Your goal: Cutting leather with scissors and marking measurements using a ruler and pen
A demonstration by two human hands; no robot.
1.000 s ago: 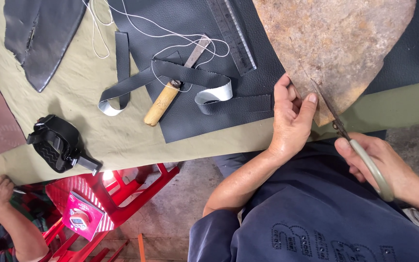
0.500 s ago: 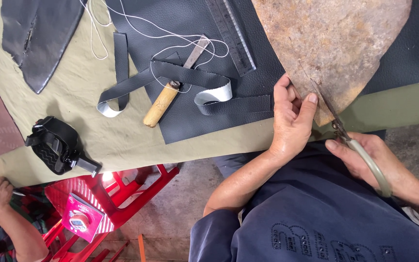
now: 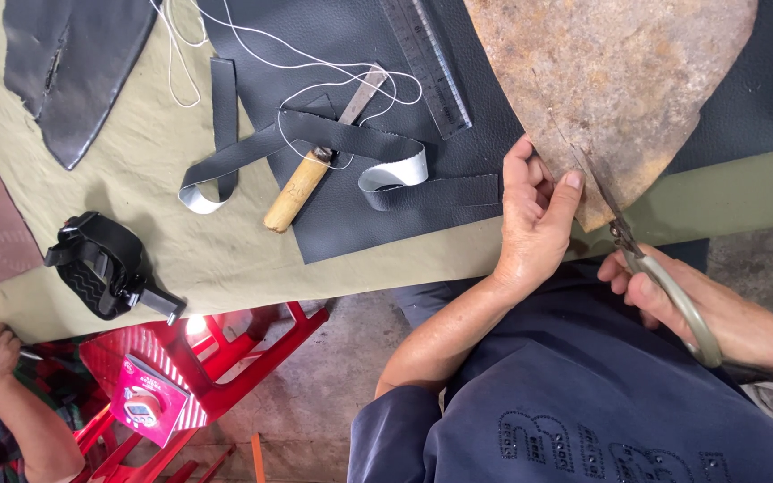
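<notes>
At the tabletop's (image 3: 225, 259) near edge, the left hand (image 3: 534, 224) pins the brown leather piece (image 3: 619, 80); the right hand's (image 3: 673, 300) grip holds scissors (image 3: 624, 237), whose blades have advanced deeper since a moment ago, lengthening the cut.

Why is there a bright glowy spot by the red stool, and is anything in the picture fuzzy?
Head view: a small light glares white beside the red stool, washing out its edge. The tan leather, scissors, left hand and right hand look sharp under soft, even light with faint shadows. The ruler shows a dull sheen.
</notes>
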